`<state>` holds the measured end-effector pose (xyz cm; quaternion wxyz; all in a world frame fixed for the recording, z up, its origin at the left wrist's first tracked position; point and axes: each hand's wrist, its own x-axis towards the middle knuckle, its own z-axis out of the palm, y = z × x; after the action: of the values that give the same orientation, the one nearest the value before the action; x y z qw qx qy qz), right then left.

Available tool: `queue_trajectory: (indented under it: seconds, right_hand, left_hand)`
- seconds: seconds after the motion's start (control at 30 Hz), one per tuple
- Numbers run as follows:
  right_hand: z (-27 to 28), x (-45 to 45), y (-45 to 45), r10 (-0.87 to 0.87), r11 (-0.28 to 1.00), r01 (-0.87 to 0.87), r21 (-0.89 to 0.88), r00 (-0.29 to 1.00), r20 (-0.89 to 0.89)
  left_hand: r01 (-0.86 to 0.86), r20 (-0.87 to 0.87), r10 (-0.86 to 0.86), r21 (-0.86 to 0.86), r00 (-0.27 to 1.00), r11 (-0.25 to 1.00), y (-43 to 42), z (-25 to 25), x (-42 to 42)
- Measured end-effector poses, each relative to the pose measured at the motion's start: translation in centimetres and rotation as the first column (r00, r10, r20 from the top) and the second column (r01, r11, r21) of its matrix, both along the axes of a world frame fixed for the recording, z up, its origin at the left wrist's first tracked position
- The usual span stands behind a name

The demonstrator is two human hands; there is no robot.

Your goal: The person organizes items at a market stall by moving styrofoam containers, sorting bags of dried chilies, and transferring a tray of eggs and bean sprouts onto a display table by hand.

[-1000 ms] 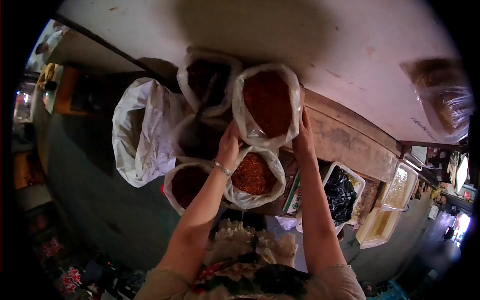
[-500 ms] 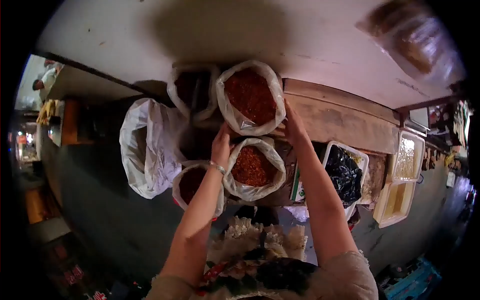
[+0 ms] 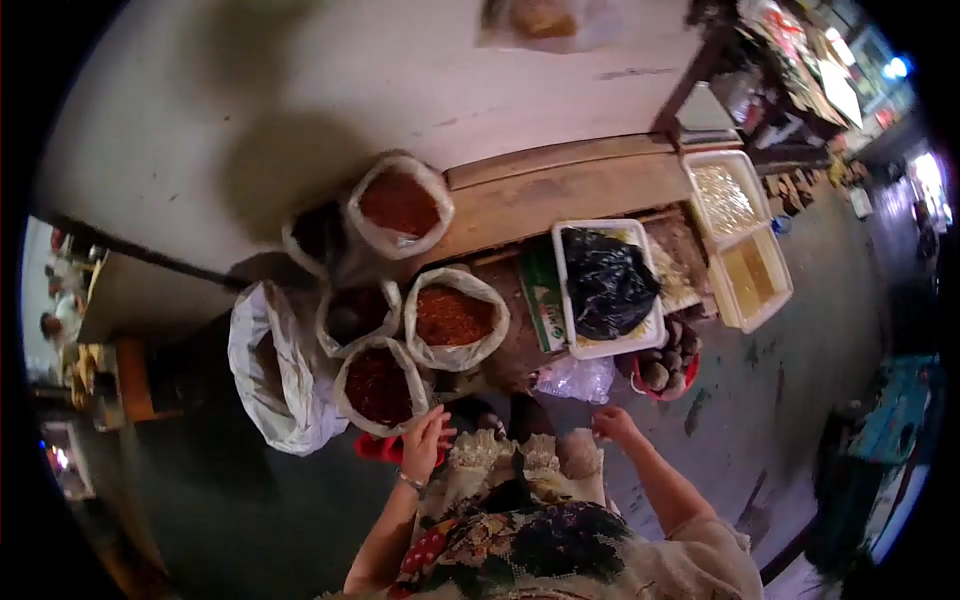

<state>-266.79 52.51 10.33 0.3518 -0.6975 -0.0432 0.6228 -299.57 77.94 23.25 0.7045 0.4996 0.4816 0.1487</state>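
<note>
My left hand has its fingers apart and holds nothing, beside the lower rim of a white bag of dark red chili. My right hand hangs in front of my body with its fingers curled and nothing visible in it, just below a clear plastic bag. Ahead stand several more open white bags: orange-red chili flakes, a red ground spice against the wall, and darker contents in another. A large white sack stands at the left.
A white tray holds a black plastic bag, with a green-and-white carton beside it. A red container holds round brown items. Two pale tubs stand farther right. Behind runs a wooden board along the wall.
Both hands have left the red spice bag by the wall and come back near my body. That bag stays there. My view has turned right and drawn back.
</note>
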Motion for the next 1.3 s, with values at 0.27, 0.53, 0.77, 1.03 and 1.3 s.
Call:
queue_trajectory:
  seconds: [0.27,0.53,0.77,1.03,1.3]
  right_hand:
    - [2.8,-5.6,-17.8,-0.29,0.95,0.294,-0.109,0.956,0.05]
    - [2.1,-9.8,-33.7,-0.756,0.652,0.757,-0.036,0.653,0.035]
    - [3.3,-11.8,-54.0,-0.943,0.33,0.929,-0.166,0.332,-0.021]
    - [0.4,-4.5,-66.6,-0.99,-0.077,0.997,-0.025,-0.073,0.125]
    - [1.9,9.7,-61.0,-0.938,0.347,0.936,-0.059,0.346,-0.024]
  left_hand:
    - [0.276,-0.137,-0.281,-0.06,0.95,0.959,-5.4,2.1,-0.1]
    - [0.537,-0.213,-0.534,-0.047,0.818,0.842,-12.4,2.5,13.2]
    - [0.722,-0.132,-0.731,-0.112,0.67,0.682,-28.5,0.2,28.3]
    - [0.979,-0.421,-0.892,0.178,0.168,0.101,-38.1,-0.9,37.8]
    - [1.0,-0.499,-0.867,0.01,0.006,0.001,-37.2,-7.7,46.5]
